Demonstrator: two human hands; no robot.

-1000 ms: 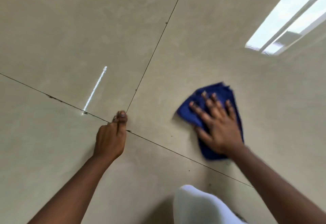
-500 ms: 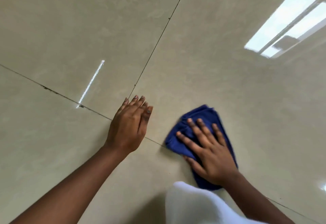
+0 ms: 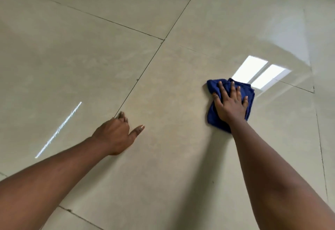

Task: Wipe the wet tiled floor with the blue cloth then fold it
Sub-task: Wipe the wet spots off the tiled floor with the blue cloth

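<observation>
A crumpled blue cloth [image 3: 211, 120] lies on the glossy beige tiled floor [image 3: 168, 166], right of centre. My right hand [image 3: 229, 105] presses flat on top of it with the fingers spread, covering most of its middle; blue edges show around the hand. My left hand [image 3: 116, 135] rests on the bare tile to the left, well apart from the cloth. It holds nothing, with the fingers curled down to the floor and the thumb pointing right.
Dark grout lines [image 3: 145, 70] cross the floor and meet beyond my left hand. A bright window reflection [image 3: 261, 74] shines just beyond the cloth. A thin light streak [image 3: 58, 132] lies on the left tile.
My right hand has pushed the cloth away from me and to the right, arm now stretched out. My left hand shifted on the floor and curled its fingers. The white knee has left the view.
</observation>
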